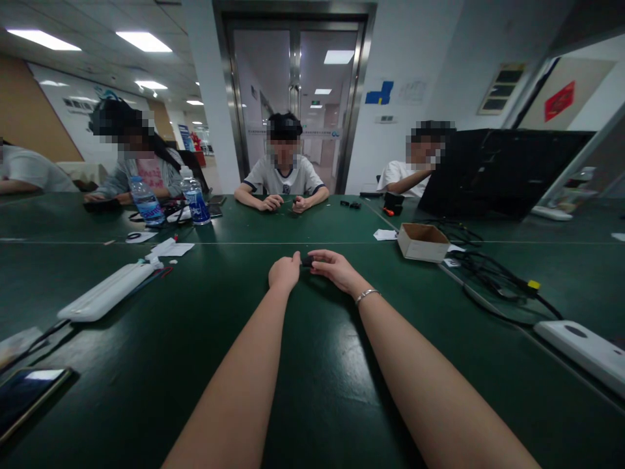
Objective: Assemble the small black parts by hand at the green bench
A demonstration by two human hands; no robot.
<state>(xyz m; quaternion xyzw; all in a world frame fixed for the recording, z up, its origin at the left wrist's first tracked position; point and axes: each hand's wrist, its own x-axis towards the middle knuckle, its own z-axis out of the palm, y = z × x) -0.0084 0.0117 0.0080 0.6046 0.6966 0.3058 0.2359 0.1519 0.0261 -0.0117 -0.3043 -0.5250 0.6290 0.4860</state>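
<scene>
Dark piece (pixel 307 261) sits in the narrow grip of the right hand (pixel 336 268), at three o'clock from the left hand (pixel 283 272), whose hold I cannot tell. A slackened right pinch could drop it onto the desk (pixel 317 365).

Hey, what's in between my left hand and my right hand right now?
In the head view, a small black object is between your left hand and right hand; it's too small to identify.
</scene>
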